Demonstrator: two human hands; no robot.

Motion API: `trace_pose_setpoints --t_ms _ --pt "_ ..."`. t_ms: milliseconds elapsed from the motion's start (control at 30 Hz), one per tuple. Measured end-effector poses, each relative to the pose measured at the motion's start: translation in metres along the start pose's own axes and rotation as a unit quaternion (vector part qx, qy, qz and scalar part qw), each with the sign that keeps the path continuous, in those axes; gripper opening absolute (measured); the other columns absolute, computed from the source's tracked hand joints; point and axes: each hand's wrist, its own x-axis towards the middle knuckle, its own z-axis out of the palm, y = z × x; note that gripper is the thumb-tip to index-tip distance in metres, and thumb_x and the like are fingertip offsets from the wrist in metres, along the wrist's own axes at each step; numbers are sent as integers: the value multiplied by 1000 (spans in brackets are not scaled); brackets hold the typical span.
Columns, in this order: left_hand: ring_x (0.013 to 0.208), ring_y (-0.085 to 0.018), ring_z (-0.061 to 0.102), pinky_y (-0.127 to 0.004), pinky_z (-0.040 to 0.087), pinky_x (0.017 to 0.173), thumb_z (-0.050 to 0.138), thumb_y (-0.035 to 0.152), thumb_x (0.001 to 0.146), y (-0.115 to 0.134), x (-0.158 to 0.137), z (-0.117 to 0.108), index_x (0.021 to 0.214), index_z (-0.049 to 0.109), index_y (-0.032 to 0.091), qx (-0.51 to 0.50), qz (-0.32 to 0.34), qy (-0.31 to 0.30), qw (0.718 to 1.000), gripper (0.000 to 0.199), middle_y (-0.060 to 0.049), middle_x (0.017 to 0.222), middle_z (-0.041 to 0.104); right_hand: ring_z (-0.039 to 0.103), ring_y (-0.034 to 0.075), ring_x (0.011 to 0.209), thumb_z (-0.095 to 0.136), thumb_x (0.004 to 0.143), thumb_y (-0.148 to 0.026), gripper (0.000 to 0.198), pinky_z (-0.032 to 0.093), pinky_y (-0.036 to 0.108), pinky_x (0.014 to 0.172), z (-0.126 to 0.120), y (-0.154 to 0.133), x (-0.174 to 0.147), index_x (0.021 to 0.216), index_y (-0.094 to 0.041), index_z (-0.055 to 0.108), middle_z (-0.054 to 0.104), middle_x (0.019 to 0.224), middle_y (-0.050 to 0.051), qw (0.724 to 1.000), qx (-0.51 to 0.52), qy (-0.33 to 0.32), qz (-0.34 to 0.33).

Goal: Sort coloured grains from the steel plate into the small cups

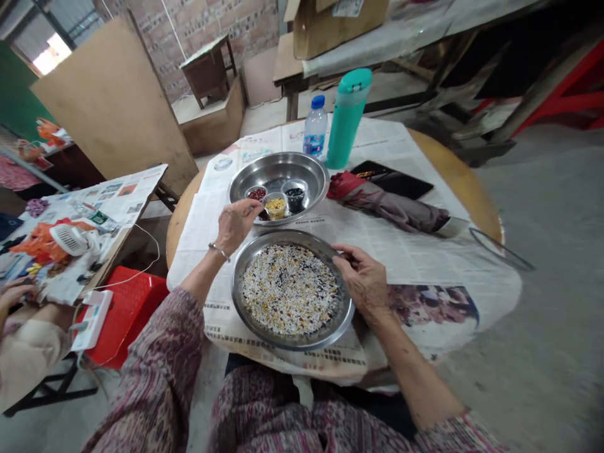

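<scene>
Two round steel vessels on the newspaper-covered bench. Near one, a shallow steel dish, has mixed grains spread over its bottom: white, yellow, black, some dark red. Far one, a steel basin, has three clear cups I can count: red beans, yellow grains, black beans. Something dark by the left fingertips, maybe a fourth cup, mostly hidden.

Left hand at the basin's near-left edge, thumb and finger pinched together; can't tell from here if a grain's between them. Right hand at the dish's right rim, fingers curled; can't tell if it grips.

Behind: one blue-capped water bottle, one teal flask. One folded umbrella partly covers a black flat object, hard to identify. Co-worker's hand cut off at left.
</scene>
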Motion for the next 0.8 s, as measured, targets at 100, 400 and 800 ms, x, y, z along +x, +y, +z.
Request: trace_pose_setpoints --t_ms 100,400,800 --pt "69 -14 62 -28 42 67 67 27 86 -13 35 7 87 78 20 -3 -38 15 999 12 -3 75 72 52 13 61 62 73 -40 39 40 27 58 0 1 0 101 -14 72 60 70 0 1000 -7 0 -2" --pt "73 -14 64 -28 45 70 62 26 90 -24 35 15 91 77 20 -35 -37 52 997 16 -4 82 75 51 13 60 62 72 -38 37 41 26 57 0 -2 -1 100 -15 72 59 69 -1 1000 1 0 6" --pt "55 -9 46 -23 39 58 67 19 85 43 -130 2 87 74 18 -94 -9 -163 982 7 4 58 53 49 11 58 61 71 -32 34 41 25 58 0 -2 -1 99 -15 72 56 67 -3 1000 1 13 -13"
